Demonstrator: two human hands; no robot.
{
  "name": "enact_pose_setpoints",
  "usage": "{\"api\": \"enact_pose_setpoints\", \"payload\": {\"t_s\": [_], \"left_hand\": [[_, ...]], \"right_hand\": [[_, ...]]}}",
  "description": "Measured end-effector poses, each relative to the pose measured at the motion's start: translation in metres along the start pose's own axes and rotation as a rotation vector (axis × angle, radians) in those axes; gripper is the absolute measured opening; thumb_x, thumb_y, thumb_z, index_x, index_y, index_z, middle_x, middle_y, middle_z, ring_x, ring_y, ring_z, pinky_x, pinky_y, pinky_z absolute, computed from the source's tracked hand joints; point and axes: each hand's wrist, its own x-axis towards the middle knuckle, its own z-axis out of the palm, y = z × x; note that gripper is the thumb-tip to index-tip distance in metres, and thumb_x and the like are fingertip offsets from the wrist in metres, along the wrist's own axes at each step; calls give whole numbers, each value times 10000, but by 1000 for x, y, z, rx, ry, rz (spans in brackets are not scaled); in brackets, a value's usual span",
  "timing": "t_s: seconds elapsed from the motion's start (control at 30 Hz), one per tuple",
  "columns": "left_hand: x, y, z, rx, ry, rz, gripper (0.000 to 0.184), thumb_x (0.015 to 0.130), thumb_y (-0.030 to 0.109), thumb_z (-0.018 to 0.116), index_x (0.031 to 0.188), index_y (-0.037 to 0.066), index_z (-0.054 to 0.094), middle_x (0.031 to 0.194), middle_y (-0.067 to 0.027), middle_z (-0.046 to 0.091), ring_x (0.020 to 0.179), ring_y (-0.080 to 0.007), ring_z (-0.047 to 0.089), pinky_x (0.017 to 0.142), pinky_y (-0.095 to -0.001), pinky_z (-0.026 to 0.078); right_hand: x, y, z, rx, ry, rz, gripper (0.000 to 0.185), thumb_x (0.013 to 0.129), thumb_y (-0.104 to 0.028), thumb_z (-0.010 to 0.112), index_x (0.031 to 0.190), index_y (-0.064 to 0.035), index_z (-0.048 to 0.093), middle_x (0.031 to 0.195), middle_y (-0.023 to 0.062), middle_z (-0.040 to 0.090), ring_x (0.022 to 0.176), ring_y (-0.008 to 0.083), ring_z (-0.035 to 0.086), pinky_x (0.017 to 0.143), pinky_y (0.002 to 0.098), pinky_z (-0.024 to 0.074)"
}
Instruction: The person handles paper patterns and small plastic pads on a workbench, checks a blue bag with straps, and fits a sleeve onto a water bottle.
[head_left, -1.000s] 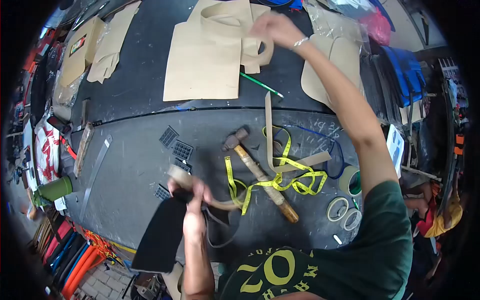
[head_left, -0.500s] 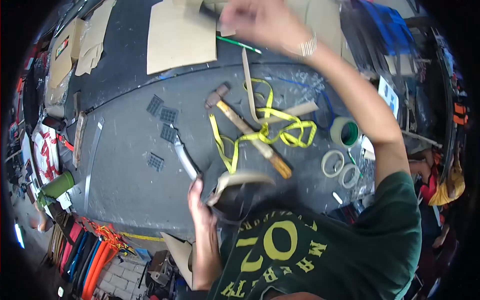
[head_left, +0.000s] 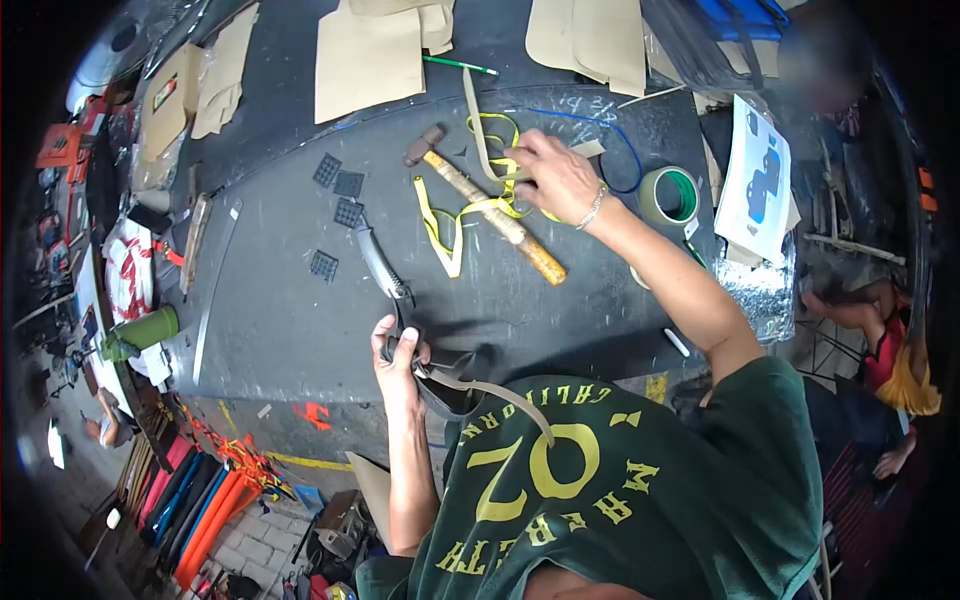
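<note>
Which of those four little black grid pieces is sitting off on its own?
The lowest grid piece in the picture, the one nearest your left hand; the other three grid pieces bunch together higher up.

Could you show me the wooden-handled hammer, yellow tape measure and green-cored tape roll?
Wooden-handled metal hammer (head_left: 513, 231), head view: middle of its handle.
Long yellow tape measure (head_left: 425, 212), head view: left part of its strip.
Pale tape roll with green core (head_left: 647, 198), head view: left side of its ring.

The left hand (head_left: 399, 372) is curled; the right hand (head_left: 562, 181) reaches farther forward.
</note>
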Motion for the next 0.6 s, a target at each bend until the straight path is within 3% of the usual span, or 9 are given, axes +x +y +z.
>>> {"api": "enact_pose_setpoints", "payload": {"t_s": [0.1,0.13,0.2,0.27,0.3,0.33,0.43,0.47,0.6], "left_hand": [[-20,-1,-7,11,12,-24,300,882,94,761,1118,57,580,824,-14,592,605,-121,508,567,-246,405],[-20,-10,-19,-11,-8,-37,273,884,101,760,1093,53,592,823,-12,590,607,-120,508,566,-245,404],[-23,-4,-13,-162,-17,20,174,897,124,747,996,55,621,824,-12,580,640,-116,505,557,-243,389],[-22,1,-19,-268,-33,48,231,958,218,706,1060,36,608,920,-62,634,807,-179,622,630,-278,508],[-26,14,-10,-308,2,17,268,976,256,689,1084,26,603,961,-80,651,875,-208,657,672,-301,553],[-17,15,-14,-336,-167,42,329,991,302,665,1128,12,591,1040,-102,669,966,-262,680,752,-358,600],[-21,16,-4,-129,-364,147,274,1018,238,628,1203,36,610,1178,-107,665,1052,-212,645,866,-340,555],[-29,22,2,-130,-396,117,242,1002,202,652,1182,46,611,1119,-87,669,1046,-181,635,899,-334,535],[-37,35,-50,-56,-392,173,115,971,72,664,1036,59,569,906,-30,645,806,-115,633,736,-262,548]], "right_hand": [[-5,8,-4,-140,47,-143,261,807,-125,757,1064,-96,729,1179,46,573,1020,270,589,869,400,515],[-7,12,-3,-73,226,-201,54,817,-130,749,868,-134,765,1081,56,588,937,258,586,802,388,526],[-4,-1,-23,13,466,-126,73,798,-105,766,864,-138,760,1026,56,598,904,262,590,780,390,521],[-10,-46,-52,136,607,-23,206,756,-39,797,924,-153,762,920,69,597,867,263,605,752,406,520],[-20,-67,-50,319,488,-122,163,829,-103,751,987,-143,754,960,99,621,855,284,630,737,424,525],[-38,-110,-57,304,229,-118,126,889,-171,670,988,-148,744,1027,116,651,833,302,658,745,415,533],[-74,-194,-41,412,-182,-442,110,881,-184,652,869,-74,652,1136,109,587,913,295,646,743,446,534],[-87,-212,-19,507,17,-473,116,841,-148,694,816,-55,631,1091,82,569,918,294,633,748,437,520],[-113,-266,19,459,75,-253,175,792,-193,765,768,-44,676,959,98,571,905,296,610,799,430,494]]}}
